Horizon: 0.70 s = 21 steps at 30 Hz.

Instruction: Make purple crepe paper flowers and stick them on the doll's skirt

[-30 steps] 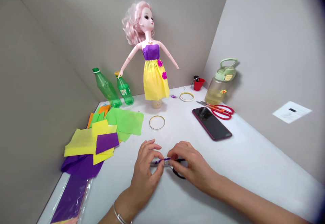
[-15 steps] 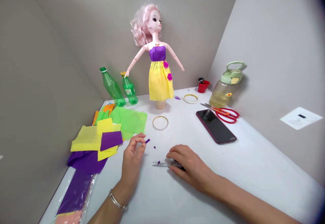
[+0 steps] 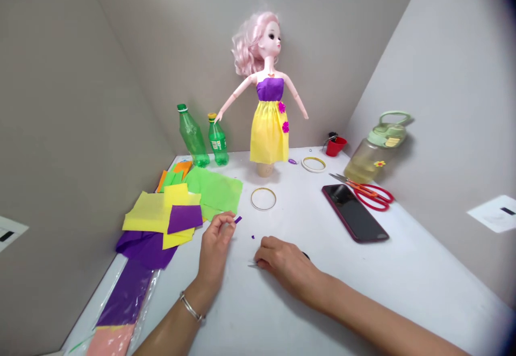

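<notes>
Between thumb and fingertips, my left hand point(image 3: 214, 248) pinches a small purple strip point(image 3: 238, 219) that sticks out to the right. My right hand point(image 3: 288, 264) is low over a small pair of scissors point(image 3: 252, 265); only the blade tips and a bit of dark handle show. Its fingertips are drawn together above the blades, and what they hold, if anything, is hidden. A tiny purple scrap point(image 3: 253, 236) lies on the table between the hands. Behind them stands a pink-haired doll point(image 3: 269, 130) in a purple top and yellow skirt.
Coloured cloth pieces point(image 3: 220, 190) and a plastic packet point(image 3: 121, 299) lie left. Two green bottles point(image 3: 193, 140) stand behind. Bangles point(image 3: 263, 199) lie mid-table. A phone point(image 3: 355, 213), red-handled scissors point(image 3: 373, 194), a water bottle point(image 3: 374, 151) and a red cup point(image 3: 335, 146) are right.
My right hand has shifted left along the small scissors, its fingers now over the blades and the purple scrap there hidden. My left hand still pinches the strip. The camera view has turned left.
</notes>
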Available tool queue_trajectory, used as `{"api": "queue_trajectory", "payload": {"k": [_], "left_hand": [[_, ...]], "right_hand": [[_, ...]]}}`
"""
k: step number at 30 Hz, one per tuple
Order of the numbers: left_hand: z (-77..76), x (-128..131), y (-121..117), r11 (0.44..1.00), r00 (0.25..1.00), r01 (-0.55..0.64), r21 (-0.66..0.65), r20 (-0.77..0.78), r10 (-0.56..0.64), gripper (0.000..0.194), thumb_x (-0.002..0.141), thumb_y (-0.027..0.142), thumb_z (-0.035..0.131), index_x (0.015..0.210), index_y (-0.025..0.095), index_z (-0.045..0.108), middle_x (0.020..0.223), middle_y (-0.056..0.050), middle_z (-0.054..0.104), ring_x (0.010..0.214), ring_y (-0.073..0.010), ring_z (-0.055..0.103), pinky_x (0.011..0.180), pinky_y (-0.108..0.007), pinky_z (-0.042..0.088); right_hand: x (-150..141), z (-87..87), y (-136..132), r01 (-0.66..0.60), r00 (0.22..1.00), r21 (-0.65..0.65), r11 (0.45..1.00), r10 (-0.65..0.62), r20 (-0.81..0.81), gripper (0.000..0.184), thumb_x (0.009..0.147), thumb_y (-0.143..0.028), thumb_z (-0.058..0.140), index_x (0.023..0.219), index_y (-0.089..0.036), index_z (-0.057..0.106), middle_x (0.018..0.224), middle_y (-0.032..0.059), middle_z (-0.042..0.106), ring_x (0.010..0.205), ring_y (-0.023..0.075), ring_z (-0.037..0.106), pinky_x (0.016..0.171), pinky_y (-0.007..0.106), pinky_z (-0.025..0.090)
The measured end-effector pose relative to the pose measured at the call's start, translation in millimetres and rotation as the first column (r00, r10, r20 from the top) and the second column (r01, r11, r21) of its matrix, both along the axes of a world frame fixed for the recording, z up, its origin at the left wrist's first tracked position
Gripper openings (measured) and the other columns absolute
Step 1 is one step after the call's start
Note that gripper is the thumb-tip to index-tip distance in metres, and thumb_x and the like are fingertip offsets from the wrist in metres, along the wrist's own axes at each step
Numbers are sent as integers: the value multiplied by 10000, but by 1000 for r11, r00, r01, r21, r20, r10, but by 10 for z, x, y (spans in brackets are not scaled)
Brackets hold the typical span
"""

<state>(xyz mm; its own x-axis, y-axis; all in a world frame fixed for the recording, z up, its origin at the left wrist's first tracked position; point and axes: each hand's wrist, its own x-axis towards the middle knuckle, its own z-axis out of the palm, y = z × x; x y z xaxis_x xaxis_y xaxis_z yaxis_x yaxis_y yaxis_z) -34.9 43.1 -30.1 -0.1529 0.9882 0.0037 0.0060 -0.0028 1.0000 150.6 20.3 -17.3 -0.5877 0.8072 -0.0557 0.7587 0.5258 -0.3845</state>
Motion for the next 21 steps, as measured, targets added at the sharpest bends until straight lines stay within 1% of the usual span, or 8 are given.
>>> {"api": "queue_trajectory", "payload": {"k": [2, 7, 8, 10, 13, 15, 18, 21], "left_hand": [[10, 4, 7, 1000, 1000, 7, -1, 3, -7, 145, 821, 359, 615, 859, 220, 597, 1117, -38, 626, 1114, -213, 545, 998, -328, 349], [54, 34, 13, 1000, 999, 21, -24, 24, -20, 133, 798, 336, 612, 823, 208, 584, 1076, -47, 629, 1086, -216, 555, 973, -320, 378], [61, 37, 10, 999, 999, 24, -22, 33, -23, 134, 792, 334, 614, 816, 206, 583, 1067, -50, 631, 1085, -218, 556, 971, -321, 383], [71, 40, 1, 999, 999, 26, -18, 47, -25, 135, 788, 334, 617, 814, 206, 585, 1064, -54, 637, 1089, -223, 557, 971, -324, 388], [74, 40, -8, 1000, 998, 24, -19, 56, -23, 136, 791, 337, 616, 814, 206, 589, 1077, -59, 642, 1087, -226, 560, 964, -329, 396], [67, 39, -6, 1000, 998, 23, -19, 61, -22, 134, 787, 336, 619, 805, 206, 590, 1068, -58, 644, 1075, -225, 565, 953, -325, 402], [44, 34, 3, 1000, 998, 24, -17, 65, -23, 125, 781, 325, 620, 800, 205, 594, 1040, -56, 645, 1061, -222, 570, 940, -319, 408], [20, 26, 12, 1000, 998, 26, -16, 60, -25, 122, 789, 323, 615, 816, 206, 599, 1040, -55, 645, 1067, -219, 570, 938, -315, 406]], "right_hand": [[-22, -59, -13, 3, 1000, 29, 1000, -3, 25, 175, 916, -76, 528, 814, -176, 630, 863, 23, 609, 726, 146, 588, 607, 235, 406], [-44, -190, -60, -57, 997, 166, 985, 47, 68, 182, 890, -24, 481, 879, -150, 612, 913, 78, 612, 806, 206, 573, 624, 278, 406], [-38, -193, -55, -18, 1000, 143, 989, 15, 20, 178, 893, -35, 474, 867, -150, 607, 899, 76, 614, 791, 200, 570, 629, 278, 410], [-9, -175, -21, 117, 981, 12, 993, -114, -159, 170, 918, -89, 457, 851, -164, 593, 833, 42, 615, 715, 162, 557, 631, 260, 419], [50, -132, 78, 259, 855, -240, 936, -337, -394, 143, 919, -160, 466, 843, -190, 584, 719, -19, 603, 633, 125, 536, 602, 223, 419], [70, -120, 155, 291, 804, -294, 910, -400, -440, 118, 893, -166, 495, 835, -194, 594, 699, -27, 609, 633, 125, 546, 593, 215, 420], [42, -123, 256, 282, 863, -174, 943, -329, -384, 140, 878, -142, 511, 903, -197, 637, 813, -6, 665, 725, 134, 598, 675, 223, 448], [-34, -116, 322, 213, 933, -58, 975, -221, -283, 194, 887, -110, 504, 944, -204, 664, 908, 15, 673, 802, 141, 613, 751, 235, 447]]}}
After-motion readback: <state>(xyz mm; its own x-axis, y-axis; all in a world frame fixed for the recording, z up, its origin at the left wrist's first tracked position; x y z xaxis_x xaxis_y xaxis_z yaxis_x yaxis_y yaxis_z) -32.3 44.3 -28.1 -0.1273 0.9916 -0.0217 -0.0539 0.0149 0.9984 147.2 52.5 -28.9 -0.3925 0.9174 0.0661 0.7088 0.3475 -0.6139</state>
